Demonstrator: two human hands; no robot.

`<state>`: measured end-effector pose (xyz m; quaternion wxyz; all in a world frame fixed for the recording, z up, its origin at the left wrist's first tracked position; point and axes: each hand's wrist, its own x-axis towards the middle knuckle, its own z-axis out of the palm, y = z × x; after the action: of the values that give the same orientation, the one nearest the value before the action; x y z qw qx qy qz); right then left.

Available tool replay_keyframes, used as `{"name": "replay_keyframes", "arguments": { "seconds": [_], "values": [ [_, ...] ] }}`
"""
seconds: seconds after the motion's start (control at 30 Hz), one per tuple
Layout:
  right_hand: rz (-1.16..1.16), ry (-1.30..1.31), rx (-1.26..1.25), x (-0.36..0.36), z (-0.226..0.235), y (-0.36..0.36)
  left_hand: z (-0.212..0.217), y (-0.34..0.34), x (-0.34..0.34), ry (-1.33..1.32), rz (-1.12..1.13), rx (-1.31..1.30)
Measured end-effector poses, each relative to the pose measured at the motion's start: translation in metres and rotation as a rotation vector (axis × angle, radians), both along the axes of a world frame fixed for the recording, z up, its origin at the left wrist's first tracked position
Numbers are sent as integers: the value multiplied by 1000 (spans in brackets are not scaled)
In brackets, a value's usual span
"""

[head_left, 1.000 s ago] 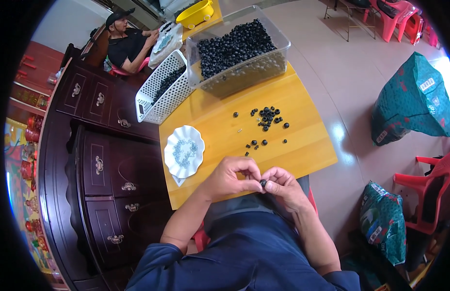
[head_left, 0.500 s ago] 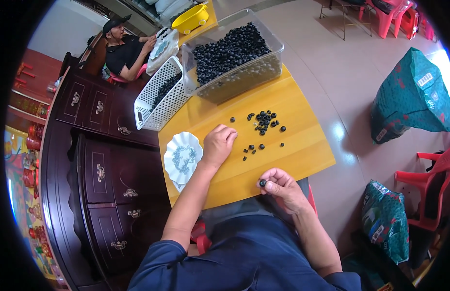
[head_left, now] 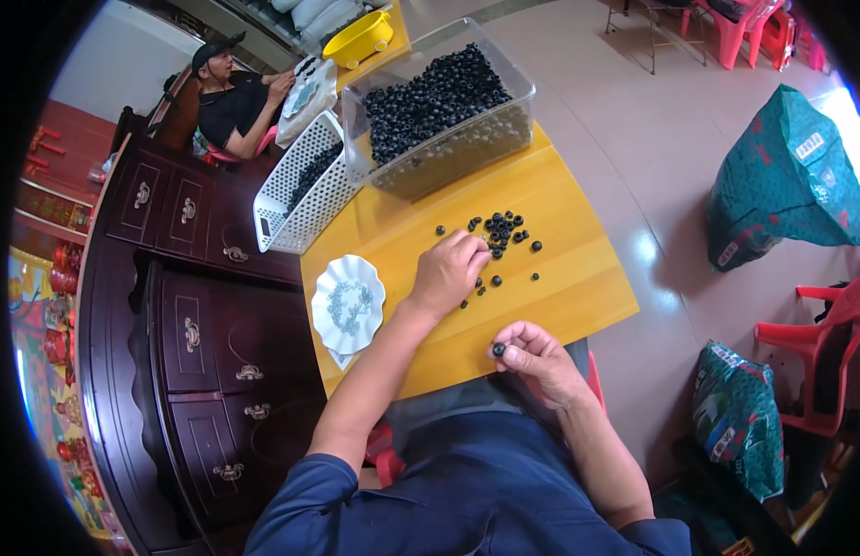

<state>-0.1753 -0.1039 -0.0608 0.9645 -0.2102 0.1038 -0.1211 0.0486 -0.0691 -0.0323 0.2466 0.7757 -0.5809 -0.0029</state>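
Black rubber-like rings (head_left: 500,228) lie scattered in a small heap on the yellow counter (head_left: 578,278), and I see my left hand (head_left: 447,271) stretched out over their near edge, fingers curled down onto the loose pieces; whether it grips one I cannot tell. My right hand (head_left: 534,357) rests at the counter's front edge, thumb and fingertips pinched together on a single black ring (head_left: 499,349). A white scalloped dish (head_left: 348,304) of small pale parts sits just left of my forearm. A clear bin (head_left: 441,104) heaped with black rings and a white slotted basket (head_left: 302,196) stand at the far side.
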Motion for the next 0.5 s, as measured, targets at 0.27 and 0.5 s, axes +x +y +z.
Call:
{"name": "replay_keyframes", "arguments": {
  "seconds": [0.27, 0.5],
  "values": [
    [-4, 8, 7, 0, 1, 0, 0, 32, 7, 57, 40, -38],
    [21, 17, 11, 3, 1, 2, -9, 73, 10, 243, 190, -26]
  ]
}}
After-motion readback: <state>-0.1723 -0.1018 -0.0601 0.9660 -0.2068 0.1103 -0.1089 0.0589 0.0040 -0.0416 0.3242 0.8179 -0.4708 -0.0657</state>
